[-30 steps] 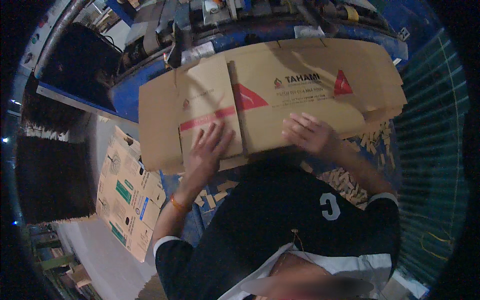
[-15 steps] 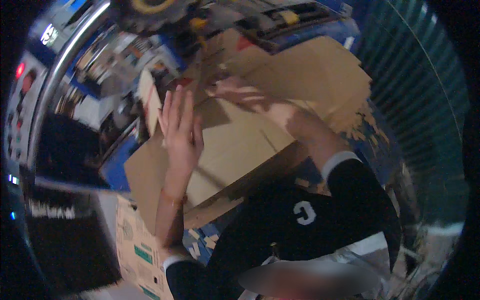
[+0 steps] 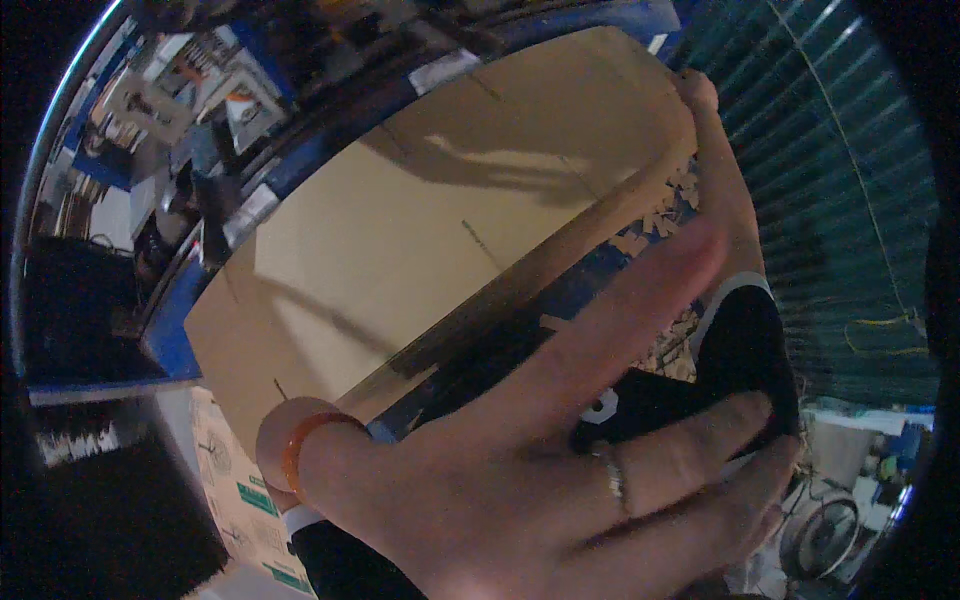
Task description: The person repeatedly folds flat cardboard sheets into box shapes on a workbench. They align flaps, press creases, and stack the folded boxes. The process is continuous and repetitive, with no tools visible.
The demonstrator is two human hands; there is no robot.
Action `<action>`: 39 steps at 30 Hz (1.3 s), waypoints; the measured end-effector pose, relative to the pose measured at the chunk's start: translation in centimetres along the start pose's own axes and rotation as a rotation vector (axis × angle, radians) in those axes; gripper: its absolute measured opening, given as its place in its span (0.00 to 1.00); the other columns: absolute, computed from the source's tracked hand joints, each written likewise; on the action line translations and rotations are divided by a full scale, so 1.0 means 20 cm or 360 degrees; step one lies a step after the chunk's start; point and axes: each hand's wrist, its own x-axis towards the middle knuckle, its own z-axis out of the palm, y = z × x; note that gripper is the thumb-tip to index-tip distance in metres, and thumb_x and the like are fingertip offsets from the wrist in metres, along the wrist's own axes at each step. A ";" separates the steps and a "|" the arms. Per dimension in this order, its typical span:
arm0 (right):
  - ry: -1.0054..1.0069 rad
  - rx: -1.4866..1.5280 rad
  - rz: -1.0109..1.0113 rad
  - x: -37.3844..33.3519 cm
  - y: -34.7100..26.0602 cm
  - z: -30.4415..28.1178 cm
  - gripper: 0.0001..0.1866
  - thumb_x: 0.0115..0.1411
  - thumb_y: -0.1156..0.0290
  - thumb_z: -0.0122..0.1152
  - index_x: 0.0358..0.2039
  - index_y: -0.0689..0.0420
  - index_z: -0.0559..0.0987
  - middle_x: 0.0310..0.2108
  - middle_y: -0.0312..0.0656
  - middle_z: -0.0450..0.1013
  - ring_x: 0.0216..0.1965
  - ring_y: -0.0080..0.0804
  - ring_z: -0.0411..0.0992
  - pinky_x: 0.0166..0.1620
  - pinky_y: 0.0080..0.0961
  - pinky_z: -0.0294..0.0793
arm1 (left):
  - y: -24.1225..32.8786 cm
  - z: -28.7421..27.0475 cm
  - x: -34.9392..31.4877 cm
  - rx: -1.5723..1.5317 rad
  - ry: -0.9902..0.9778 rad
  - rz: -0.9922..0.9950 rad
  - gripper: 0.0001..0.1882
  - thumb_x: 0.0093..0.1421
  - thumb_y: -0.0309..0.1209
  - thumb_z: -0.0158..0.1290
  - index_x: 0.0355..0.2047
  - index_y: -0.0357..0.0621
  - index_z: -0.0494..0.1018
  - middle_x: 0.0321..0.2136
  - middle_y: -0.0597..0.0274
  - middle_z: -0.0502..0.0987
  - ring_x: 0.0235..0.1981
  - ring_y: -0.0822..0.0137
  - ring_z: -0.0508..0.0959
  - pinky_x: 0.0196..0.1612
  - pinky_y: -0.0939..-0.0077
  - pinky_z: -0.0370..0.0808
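Note:
A wide brown cardboard sheet point(image 3: 340, 230) with several cut slits lies flat across the blue machine bed in front of me, lit on its middle. At its far right end my right hand point(image 3: 702, 100) holds the edge, with the fingers bent around the corner. My left hand point(image 3: 540, 480) is raised very close to the camera, over the lower part of the picture. Its fingers are spread and nothing is in them. An orange band point(image 3: 295, 450) circles the left wrist, and a ring sits on one finger. Part of my dark clothing is hidden behind this hand.
Small cardboard scraps point(image 3: 660, 215) are heaped on the right, below the sheet. Dark machine parts point(image 3: 380, 60) run along its far edge. A printed carton point(image 3: 235, 480) stands at the lower left. Green corrugated wall point(image 3: 840, 200) rises on the right.
My left hand has come off the cardboard and up toward the camera. My right hand has moved right to the sheet's end. The view has shifted, and the sheet lies squarer along the machine.

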 end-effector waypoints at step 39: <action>0.0256 0.1438 0.0649 -0.49 0.45 0.12 0.32 0.54 0.44 0.59 0.42 0.64 0.78 0.39 0.52 0.77 0.44 0.43 0.74 0.49 0.37 0.70 | 0.15 0.11 -1.84 0.1825 0.1942 -0.2559 0.27 0.68 0.46 0.30 0.59 0.43 0.63 0.63 0.45 0.56 0.61 0.47 0.61 0.60 0.49 0.61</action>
